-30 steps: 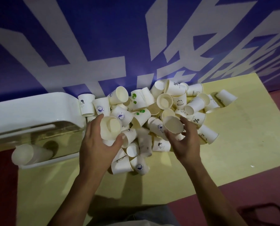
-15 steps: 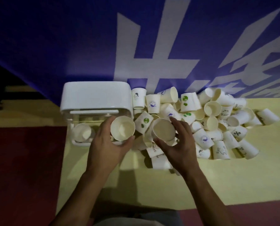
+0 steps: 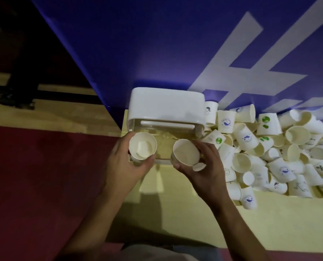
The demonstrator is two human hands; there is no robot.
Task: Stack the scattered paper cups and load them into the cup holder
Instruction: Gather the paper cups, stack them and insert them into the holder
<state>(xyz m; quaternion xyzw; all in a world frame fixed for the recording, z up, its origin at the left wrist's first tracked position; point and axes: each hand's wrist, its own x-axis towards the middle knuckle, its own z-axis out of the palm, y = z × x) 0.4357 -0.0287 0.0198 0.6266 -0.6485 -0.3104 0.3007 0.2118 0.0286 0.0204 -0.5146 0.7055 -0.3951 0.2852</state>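
My left hand (image 3: pixel 125 162) grips a white paper cup (image 3: pixel 142 146), mouth up, right in front of the white cup holder (image 3: pixel 166 106) and over its clear lower part. Beside it my right hand (image 3: pixel 204 166) holds another paper cup (image 3: pixel 186 152), tilted with its mouth toward me; a second cup's rim shows under it. A big pile of scattered paper cups (image 3: pixel 273 147), some printed with blue or green marks, lies to the right of the holder on the yellow table (image 3: pixel 175 213).
A blue banner with white lettering (image 3: pixel 175 53) stands right behind the holder and the pile. To the left of the table lies dark red floor (image 3: pixel 44 176). The table's left edge runs close to the holder.
Both hands have carried their cups left from the pile to the front of the cup holder. The view has swung left, so the pile now lies at the right.
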